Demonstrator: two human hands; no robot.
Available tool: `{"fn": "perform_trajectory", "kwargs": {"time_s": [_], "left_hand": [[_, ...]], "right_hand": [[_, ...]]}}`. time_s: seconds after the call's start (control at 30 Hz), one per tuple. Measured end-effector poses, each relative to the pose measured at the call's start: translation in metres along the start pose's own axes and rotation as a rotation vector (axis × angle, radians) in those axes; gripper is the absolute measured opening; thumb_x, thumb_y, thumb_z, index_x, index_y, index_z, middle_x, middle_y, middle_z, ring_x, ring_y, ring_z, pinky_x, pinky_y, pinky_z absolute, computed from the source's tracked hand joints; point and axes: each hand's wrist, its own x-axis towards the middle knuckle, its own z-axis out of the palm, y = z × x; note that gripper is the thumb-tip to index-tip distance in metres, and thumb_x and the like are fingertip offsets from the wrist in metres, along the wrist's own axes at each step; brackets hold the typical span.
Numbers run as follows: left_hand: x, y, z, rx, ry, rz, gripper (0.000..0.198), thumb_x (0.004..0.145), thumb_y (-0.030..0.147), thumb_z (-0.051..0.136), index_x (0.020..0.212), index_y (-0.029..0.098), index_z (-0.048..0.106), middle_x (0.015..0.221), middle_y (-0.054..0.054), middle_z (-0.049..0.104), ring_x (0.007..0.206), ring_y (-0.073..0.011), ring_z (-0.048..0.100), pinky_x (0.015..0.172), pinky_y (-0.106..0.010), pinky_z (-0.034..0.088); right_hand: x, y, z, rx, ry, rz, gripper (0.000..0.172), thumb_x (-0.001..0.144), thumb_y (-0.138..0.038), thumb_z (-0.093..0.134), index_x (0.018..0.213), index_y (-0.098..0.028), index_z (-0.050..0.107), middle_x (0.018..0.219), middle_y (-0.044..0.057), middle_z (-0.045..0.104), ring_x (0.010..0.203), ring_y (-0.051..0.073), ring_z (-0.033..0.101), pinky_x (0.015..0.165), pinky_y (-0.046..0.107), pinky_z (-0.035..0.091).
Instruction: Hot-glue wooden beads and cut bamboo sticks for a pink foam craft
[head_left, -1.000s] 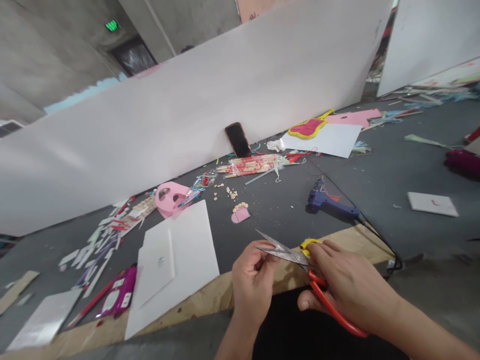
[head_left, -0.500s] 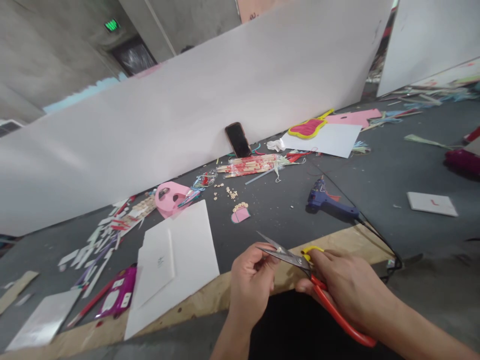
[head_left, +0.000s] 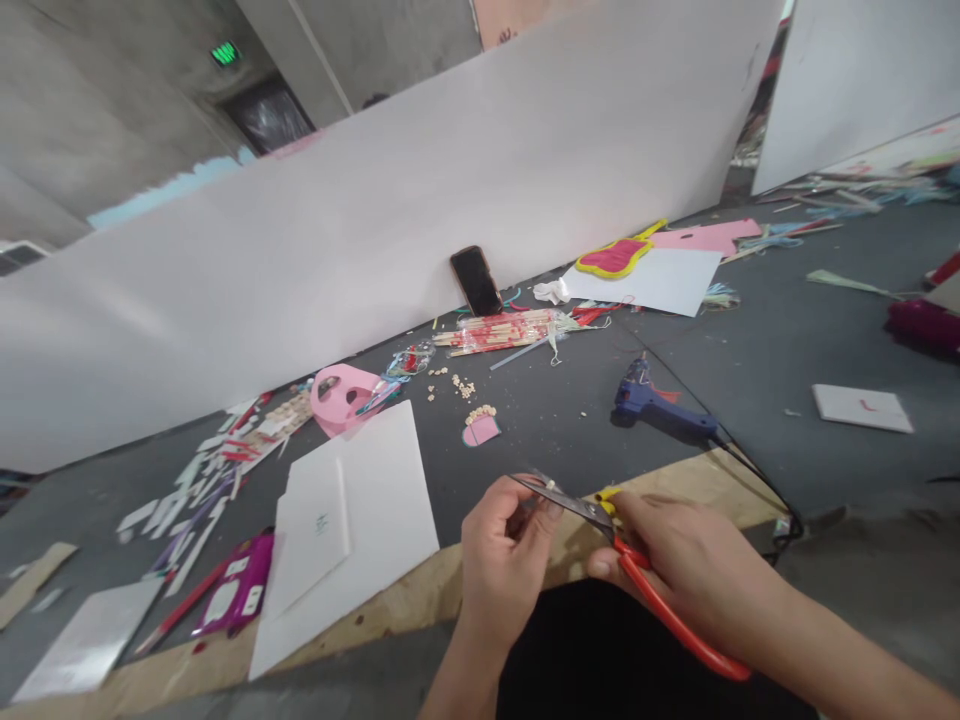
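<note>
My right hand (head_left: 686,565) grips a pair of scissors (head_left: 664,610) by the red handle, and a yellow part shows by the fingers. The blades point left and are nearly closed at my left fingertips. My left hand (head_left: 499,560) is closed in a pinch on a small pale piece (head_left: 551,485), which sits at the blades; its exact kind is too small to make out. Beyond the hands lies a small pink rounded piece (head_left: 481,430) with pale bits along its top edge. Several loose pale bits (head_left: 463,386) are scattered behind it.
A blue glue gun (head_left: 660,405) lies to the right, its cable running over the table edge. White sheets (head_left: 405,500) and a purple packet (head_left: 240,585) are at left. A phone (head_left: 476,280) leans on the white partition behind bagged sticks (head_left: 502,330). A white card (head_left: 862,408) lies far right.
The scissor blades have come together from a wider opening, around the small pale piece. My right hand has closed slightly; my left hand has barely moved.
</note>
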Motion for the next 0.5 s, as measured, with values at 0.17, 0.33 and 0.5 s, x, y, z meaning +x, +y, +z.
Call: {"fn": "perform_trajectory", "kwargs": {"time_s": [0.17,0.33,0.5], "left_hand": [[0.001,-0.007,0.004,-0.091,0.058,0.063,0.017,0.082,0.030,0.061,0.075,0.016,0.064,0.087,-0.003,0.061,0.053,-0.0075,0.055,0.048,-0.019,0.047],[0.000,-0.014,0.005,-0.040,0.064,0.153,0.019,0.084,0.025,0.058,0.068,0.015,0.064,0.089,-0.006,0.063,0.068,-0.0130,0.061,0.053,-0.021,0.049],[-0.001,-0.011,0.003,0.022,0.065,0.238,0.016,0.086,0.022,0.056,0.074,0.017,0.065,0.086,-0.005,0.064,0.079,-0.0164,0.063,0.069,-0.026,0.051]], "right_hand": [[0.001,0.005,0.000,-0.026,0.104,-0.030,0.037,0.087,-0.054,0.042,0.084,-0.019,0.053,0.072,0.008,0.065,0.066,0.025,0.066,0.056,0.033,0.046],[-0.002,0.005,0.001,-0.021,0.162,-0.076,0.040,0.079,-0.059,0.051,0.083,-0.019,0.051,0.076,0.010,0.065,0.073,0.027,0.066,0.057,0.034,0.048],[-0.001,0.005,0.000,-0.027,0.179,-0.102,0.039,0.078,-0.059,0.052,0.081,-0.020,0.050,0.077,0.010,0.064,0.071,0.026,0.065,0.055,0.033,0.047]]}}
